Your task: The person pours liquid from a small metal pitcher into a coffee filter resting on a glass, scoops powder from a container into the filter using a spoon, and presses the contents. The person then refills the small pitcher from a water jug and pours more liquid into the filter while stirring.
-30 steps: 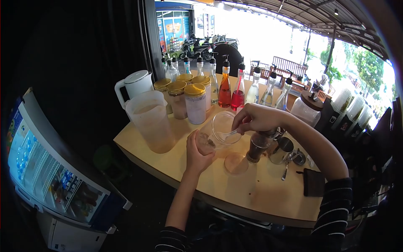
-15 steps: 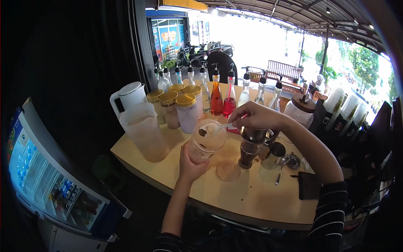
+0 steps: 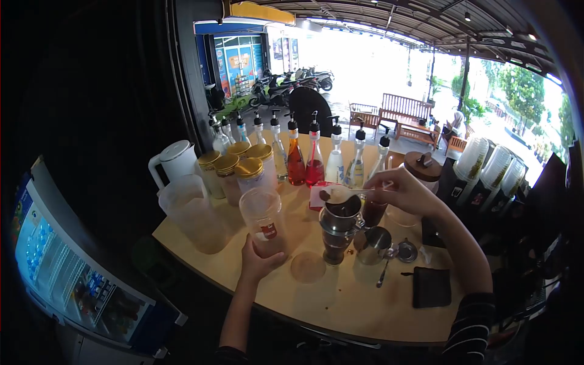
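Looking roughly midway, I'd say; your left hand (image 3: 261,263) has its fingers round the open clear jar (image 3: 260,213); your right hand (image 3: 399,193) pinches the scoop (image 3: 345,193) over the metal filter (image 3: 340,222); dark stuff (image 3: 326,195) at its tip, so probably not emptied yet.

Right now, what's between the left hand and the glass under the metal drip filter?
Head view: a flat, round, lid-like disc on the counter, between left hand and glass.

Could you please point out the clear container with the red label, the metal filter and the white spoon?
Clear container (image 3: 261,220): head view, on its side wall.
Metal filter (image 3: 338,221): head view, on its outer wall.
White spoon (image 3: 342,194): head view, on its bowl.
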A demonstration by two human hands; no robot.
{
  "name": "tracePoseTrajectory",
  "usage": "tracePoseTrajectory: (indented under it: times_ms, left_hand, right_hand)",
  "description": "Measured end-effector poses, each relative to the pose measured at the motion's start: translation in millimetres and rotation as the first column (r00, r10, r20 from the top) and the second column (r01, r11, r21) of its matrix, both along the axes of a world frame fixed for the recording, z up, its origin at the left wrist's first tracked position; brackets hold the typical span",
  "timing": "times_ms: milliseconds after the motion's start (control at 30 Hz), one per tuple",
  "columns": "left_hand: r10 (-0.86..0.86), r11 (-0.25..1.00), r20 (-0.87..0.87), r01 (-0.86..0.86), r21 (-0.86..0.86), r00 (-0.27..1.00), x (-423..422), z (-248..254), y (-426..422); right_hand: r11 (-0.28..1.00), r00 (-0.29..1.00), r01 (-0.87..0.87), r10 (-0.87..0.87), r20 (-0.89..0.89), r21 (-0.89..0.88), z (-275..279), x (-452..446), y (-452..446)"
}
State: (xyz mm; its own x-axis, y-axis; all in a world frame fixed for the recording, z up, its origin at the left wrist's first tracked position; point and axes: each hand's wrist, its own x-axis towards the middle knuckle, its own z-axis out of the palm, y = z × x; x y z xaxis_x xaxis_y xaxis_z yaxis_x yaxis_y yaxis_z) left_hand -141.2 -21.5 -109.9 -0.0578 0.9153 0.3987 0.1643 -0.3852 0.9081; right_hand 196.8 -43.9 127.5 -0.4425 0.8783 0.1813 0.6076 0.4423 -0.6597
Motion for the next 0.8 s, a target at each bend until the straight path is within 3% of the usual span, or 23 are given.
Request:
tracePoseTrajectory:
  times_ms: [67,267,500,600,667,800]
  left_hand:
    - [0.012,1.0,-0.024,-0.013,-0.007,1.0,0.5,-2.3,1.6]
    - [0.009,1.0,0.047,-0.01,0.017,0.999,0.6,-14.2,10.1]
    - [-0.021,1.0,0.066,0.02,0.018,0.998,1.4,-14.7,12.1]
    - [-0.026,1.0,0.1,0.028,-0.014,0.995,-0.3,-17.9,12.5]
    - [-0.005,1.0,0.034,0.005,0.003,0.999,-1.4,-18.4,13.8]
    - [-0.01,1.0,0.048,0.01,0.006,0.999,-0.5,-15.9,12.4]
  right_hand:
    - [0.988,0.997,0.079,-0.077,-0.023,0.136,-10.4,16.6,-5.1]
    - [0.972,0.979,0.199,-0.194,-0.054,0.121,-23.4,27.8,-24.8]
    - [0.937,0.974,0.221,-0.2,-0.102,0.271,-36.5,25.8,-24.7]
    - [0.915,0.979,0.2,-0.2,-0.034,0.352,-36.2,24.5,-24.0]
    - [0.887,0.975,0.209,-0.219,-0.023,0.412,-36.2,22.7,-23.4]
    - [0.874,0.965,0.257,-0.258,-0.055,0.413,-40.3,20.7,-18.8]
